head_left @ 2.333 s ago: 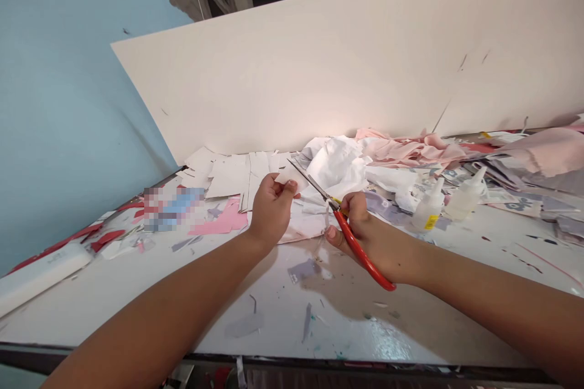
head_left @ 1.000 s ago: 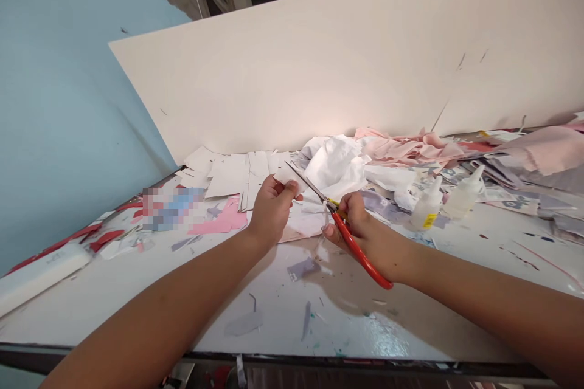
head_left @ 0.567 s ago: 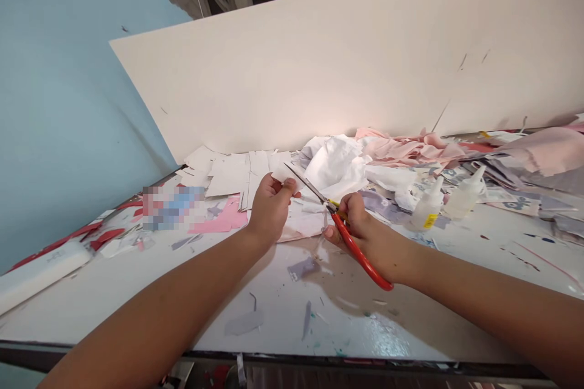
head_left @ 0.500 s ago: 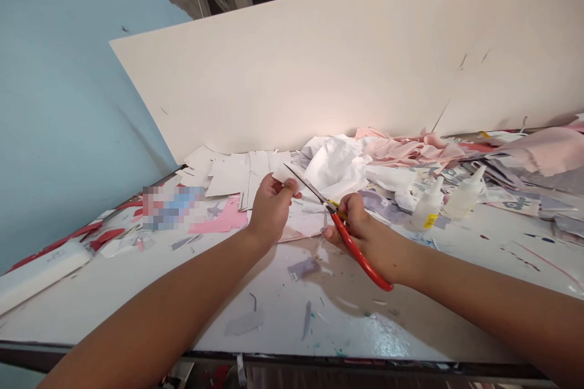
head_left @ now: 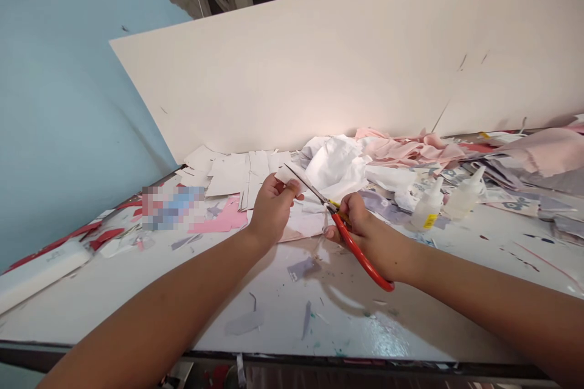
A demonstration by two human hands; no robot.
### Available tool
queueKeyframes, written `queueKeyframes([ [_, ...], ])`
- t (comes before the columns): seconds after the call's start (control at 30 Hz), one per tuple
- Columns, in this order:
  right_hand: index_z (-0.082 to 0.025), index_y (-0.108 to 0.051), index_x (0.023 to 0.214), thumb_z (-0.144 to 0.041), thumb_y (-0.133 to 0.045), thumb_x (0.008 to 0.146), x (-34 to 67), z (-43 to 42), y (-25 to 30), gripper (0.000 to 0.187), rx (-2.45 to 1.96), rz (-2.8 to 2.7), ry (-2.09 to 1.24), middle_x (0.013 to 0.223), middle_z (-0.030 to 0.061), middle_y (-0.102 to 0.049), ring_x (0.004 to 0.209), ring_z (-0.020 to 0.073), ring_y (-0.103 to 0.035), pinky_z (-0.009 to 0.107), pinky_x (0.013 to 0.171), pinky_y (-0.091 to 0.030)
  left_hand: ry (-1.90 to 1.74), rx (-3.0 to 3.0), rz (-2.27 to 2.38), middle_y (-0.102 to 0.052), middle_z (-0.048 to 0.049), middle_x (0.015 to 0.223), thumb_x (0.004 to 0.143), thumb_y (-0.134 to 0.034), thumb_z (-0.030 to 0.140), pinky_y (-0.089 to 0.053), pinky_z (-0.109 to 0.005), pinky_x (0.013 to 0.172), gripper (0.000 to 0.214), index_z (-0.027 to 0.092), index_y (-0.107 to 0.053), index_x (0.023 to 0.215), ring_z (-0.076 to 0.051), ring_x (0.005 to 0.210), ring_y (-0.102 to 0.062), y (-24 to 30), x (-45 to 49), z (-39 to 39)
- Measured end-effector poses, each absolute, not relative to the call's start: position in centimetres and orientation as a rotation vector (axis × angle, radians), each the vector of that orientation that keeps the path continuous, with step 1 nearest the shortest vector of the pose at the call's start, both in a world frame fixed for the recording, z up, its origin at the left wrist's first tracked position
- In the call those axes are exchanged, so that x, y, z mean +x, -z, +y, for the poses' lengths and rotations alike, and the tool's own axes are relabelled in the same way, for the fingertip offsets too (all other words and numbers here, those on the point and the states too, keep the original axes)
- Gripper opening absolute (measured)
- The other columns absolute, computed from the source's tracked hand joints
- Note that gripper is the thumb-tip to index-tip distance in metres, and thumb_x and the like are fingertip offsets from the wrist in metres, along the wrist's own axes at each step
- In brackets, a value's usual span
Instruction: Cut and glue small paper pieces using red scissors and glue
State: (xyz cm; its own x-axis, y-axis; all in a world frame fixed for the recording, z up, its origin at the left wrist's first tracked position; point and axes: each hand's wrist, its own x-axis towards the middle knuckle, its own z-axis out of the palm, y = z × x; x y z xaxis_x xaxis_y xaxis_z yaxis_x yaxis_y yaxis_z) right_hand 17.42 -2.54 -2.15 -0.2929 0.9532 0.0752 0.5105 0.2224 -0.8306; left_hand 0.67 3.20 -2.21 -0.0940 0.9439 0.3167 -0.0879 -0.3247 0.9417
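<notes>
My left hand [head_left: 272, 206] pinches a small white piece [head_left: 286, 175], paper or card by its look, between thumb and fingers. Wrapped round the red handles of a pair of scissors [head_left: 358, 249] is my right hand [head_left: 369, 234]. The metal blades point up and left, and their tips reach the edge of the white piece. They look closed or nearly so. Beneath both hands lies a flat white sheet [head_left: 303, 225]. Just behind them sits a crumpled white cloth or paper [head_left: 337, 164].
Two glue-like squeeze bottles [head_left: 427, 206] stand at the right. Pink fabric [head_left: 410, 149] is heaped by the upright white board [head_left: 319, 67]. White cards [head_left: 228, 173] and pink paper [head_left: 230, 219] lie left of centre. Scraps [head_left: 246, 321] litter the table, with a long white box [head_left: 43, 270] far left.
Very little differs. The white piece in my left hand has tilted slightly and the left fingers have shifted a touch to the right; the scissors stay almost in place.
</notes>
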Motion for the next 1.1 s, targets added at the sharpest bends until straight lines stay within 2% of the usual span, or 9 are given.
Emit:
queueKeyframes([
  [0.33,-0.024,-0.022,0.079,-0.039,-0.045,0.080,17.44,-2.45,2.34,0.027,-1.345,-1.901,-0.951,0.065,-0.0061,-0.047,0.050,0.0097,-0.039,0.024,0.046,-0.035,-1.562,1.336,0.999,-0.054,0.0028,0.068,0.070,-0.062,0.034,-0.038,-0.022,0.057,0.019,0.019,-0.052,0.076,-0.009,0.062,-0.056,2.24,0.57,3.31],
  [0.6,-0.024,-0.022,0.078,-0.044,-0.045,0.080,17.42,-2.69,2.01,0.030,-1.403,-1.932,-0.894,0.060,-0.0069,-0.042,0.050,0.0104,-0.039,0.025,0.047,-0.034,-1.551,1.334,0.979,-0.054,0.0034,0.069,0.070,-0.061,0.035,-0.038,-0.022,0.058,0.018,0.020,-0.052,0.076,-0.009,0.062,-0.055,2.18,0.51,3.22],
  [0.8,-0.024,-0.021,0.078,-0.040,-0.043,0.082,17.49,-2.57,2.27,0.028,-1.347,-1.956,-0.897,0.062,-0.0073,-0.037,0.051,0.0089,-0.037,0.023,0.045,-0.033,-1.553,1.334,0.969,-0.053,0.0031,0.070,0.070,-0.062,0.034,-0.037,-0.023,0.058,0.019,0.019,-0.052,0.075,-0.009,0.063,-0.054,2.19,0.43,3.21],
  [1.0,-0.024,-0.020,0.079,-0.036,-0.041,0.083,17.57,-2.32,2.58,0.025,-1.292,-2.019,-0.863,0.072,-0.0056,-0.044,0.051,0.0069,-0.036,0.021,0.044,-0.035,-1.552,1.345,0.949,-0.053,0.0027,0.070,0.070,-0.062,0.035,-0.036,-0.023,0.057,0.020,0.019,-0.051,0.074,-0.009,0.063,-0.054,2.24,0.31,3.32],
  [1.1,-0.025,-0.019,0.078,-0.040,-0.041,0.083,17.64,-2.27,2.62,0.027,-1.322,-2.022,-0.832,0.069,-0.0061,-0.044,0.051,0.0073,-0.034,0.021,0.044,-0.034,-1.551,1.340,0.931,-0.054,0.0023,0.070,0.070,-0.062,0.035,-0.036,-0.023,0.058,0.020,0.018,-0.051,0.074,-0.009,0.063,-0.053,2.15,0.30,3.26],
])
